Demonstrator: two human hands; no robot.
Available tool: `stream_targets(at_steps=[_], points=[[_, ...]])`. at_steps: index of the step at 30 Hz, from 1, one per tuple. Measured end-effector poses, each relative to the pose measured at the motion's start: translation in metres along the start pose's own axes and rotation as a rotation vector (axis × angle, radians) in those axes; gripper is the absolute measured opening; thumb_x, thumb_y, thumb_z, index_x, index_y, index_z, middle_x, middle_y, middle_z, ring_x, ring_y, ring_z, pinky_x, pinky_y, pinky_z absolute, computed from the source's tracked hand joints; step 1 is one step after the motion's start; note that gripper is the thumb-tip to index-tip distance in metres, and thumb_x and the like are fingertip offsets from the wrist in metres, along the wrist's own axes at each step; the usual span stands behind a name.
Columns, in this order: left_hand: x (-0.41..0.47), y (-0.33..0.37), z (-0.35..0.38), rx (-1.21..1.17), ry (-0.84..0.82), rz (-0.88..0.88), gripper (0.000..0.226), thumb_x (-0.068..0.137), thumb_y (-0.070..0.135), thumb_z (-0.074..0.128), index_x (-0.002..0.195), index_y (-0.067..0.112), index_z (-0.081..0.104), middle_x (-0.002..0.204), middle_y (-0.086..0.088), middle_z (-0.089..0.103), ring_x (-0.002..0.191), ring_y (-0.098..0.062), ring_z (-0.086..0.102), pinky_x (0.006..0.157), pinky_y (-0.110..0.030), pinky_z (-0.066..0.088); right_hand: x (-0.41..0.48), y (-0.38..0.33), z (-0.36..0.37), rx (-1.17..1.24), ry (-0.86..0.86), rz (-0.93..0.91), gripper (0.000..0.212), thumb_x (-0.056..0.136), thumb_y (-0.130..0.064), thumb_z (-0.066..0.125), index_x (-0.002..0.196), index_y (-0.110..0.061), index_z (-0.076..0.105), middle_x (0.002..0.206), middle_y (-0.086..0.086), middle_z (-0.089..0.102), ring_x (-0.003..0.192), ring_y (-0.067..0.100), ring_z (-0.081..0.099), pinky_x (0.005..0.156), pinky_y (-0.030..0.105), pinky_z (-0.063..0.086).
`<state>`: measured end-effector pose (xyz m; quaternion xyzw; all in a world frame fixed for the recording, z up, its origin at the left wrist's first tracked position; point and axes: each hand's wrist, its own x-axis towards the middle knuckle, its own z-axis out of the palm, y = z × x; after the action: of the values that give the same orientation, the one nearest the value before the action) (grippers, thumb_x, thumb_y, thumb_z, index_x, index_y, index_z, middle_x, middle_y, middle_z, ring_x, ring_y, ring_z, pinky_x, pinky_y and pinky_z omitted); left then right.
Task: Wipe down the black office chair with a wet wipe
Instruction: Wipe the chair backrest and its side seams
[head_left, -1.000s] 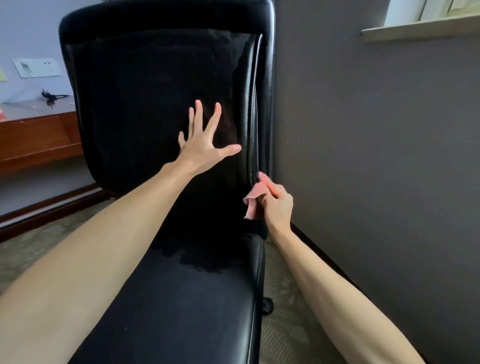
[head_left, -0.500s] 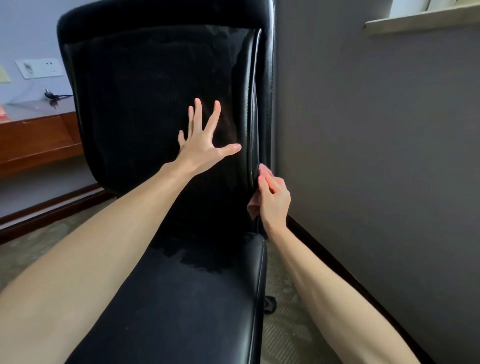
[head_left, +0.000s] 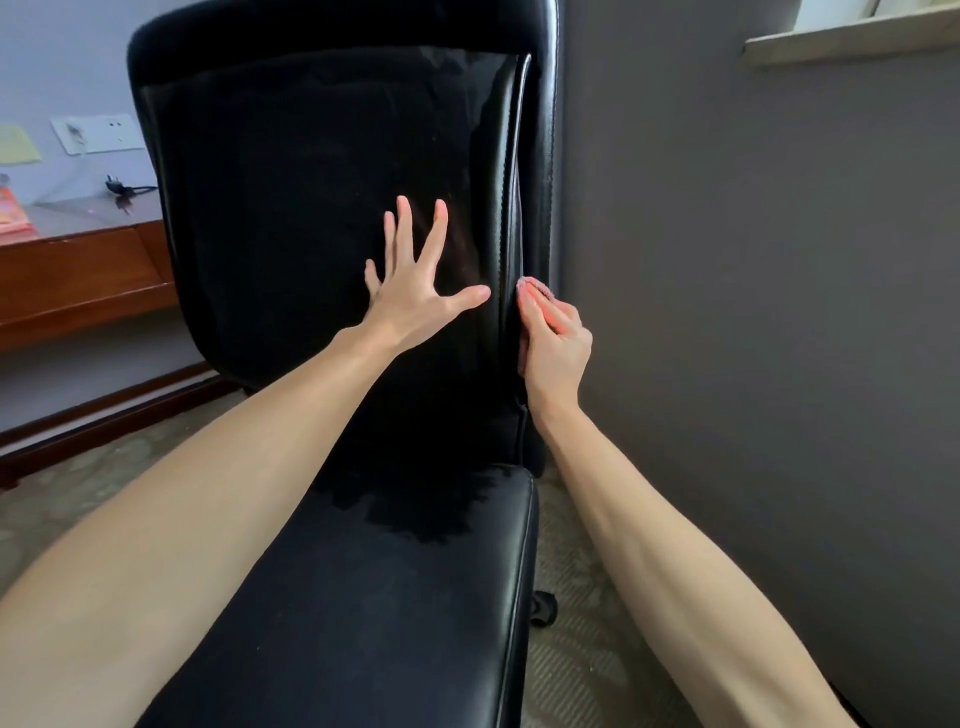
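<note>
Black padded leather-look office chair fills the middle of my view, standing on the carpet between a brown wooden counter at far left and a grey wall at right.

My left hand lies flat on the backrest, its grip wide, fingers spread and holding nothing; I take it to be steadying the chair. Just beside it, my right hand has its grip closed on a pink wet wipe, pressed to the vertical seam at the backrest's right edge, about mid-height.

As for progress, I judge we are partway. The backrest panel has a sheen near its upper right, and a darker, damp-looking patch sits at the rear of the seat, so those areas have probably had a pass (though from here I cannot be sure it is moisture rather than light). The front of the seat looks duller and likely untouched. The right edge is the step in hand; the headrest top, left edge and seat front seem left to do. The base is mostly hidden, so I cannot tell its state.
</note>
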<state>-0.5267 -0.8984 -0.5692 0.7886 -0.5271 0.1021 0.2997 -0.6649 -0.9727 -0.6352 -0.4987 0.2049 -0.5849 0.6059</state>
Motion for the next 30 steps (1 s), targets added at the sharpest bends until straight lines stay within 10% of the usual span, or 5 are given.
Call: stream_targets(at_steps=[5,30], points=[[0.000,0.003,0.005,-0.022,-0.003,-0.007,0.106,0.082,0.070,0.058,0.153,0.040,-0.014,0.159,-0.003,-0.032,0.146,-0.022,-0.030,0.113,-0.064,-0.009,-0.015,0.034,-0.017,-0.016,0.042,0.105,0.022,0.088,-0.034,0.073,0.100,-0.018,0.080,0.110,-0.009,0.073,0.110,0.014,0.067,0.100,0.057,0.050],[-0.001,0.023,0.018,-0.017,0.058,-0.084,0.123,0.072,0.078,0.061,0.154,0.032,-0.018,0.159,-0.006,-0.031,0.146,-0.026,-0.028,0.110,-0.071,-0.004,0.022,0.040,-0.038,0.144,0.002,0.136,0.013,0.093,-0.008,0.067,0.095,-0.015,0.079,0.089,0.003,0.072,0.077,0.017,0.063,0.075,0.034,0.057]])
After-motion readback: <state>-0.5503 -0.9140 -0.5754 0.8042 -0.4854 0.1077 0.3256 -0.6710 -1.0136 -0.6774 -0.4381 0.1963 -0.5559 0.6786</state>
